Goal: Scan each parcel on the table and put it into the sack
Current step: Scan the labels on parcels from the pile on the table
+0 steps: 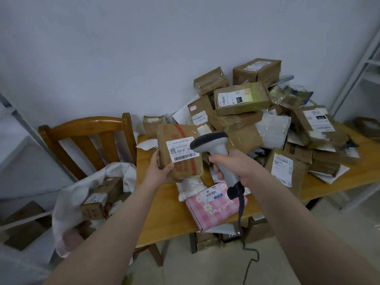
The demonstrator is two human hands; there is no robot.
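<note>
My left hand grips a brown cardboard parcel by its lower left corner and holds it upright above the table, its white barcode label facing me. My right hand grips the handle of a grey barcode scanner, whose dark head points left at that label from close by. A white sack hangs open on the wooden chair at the left, with several brown parcels inside. A pink flowered box lies on the table just below my hands. A heap of brown parcels covers the table's far right.
The wooden table shows bare top at its near left corner. The wooden chair stands left of it against the wall. The scanner's black cable drops to the tiled floor. More boxes sit under the table, and metal shelving stands at the right.
</note>
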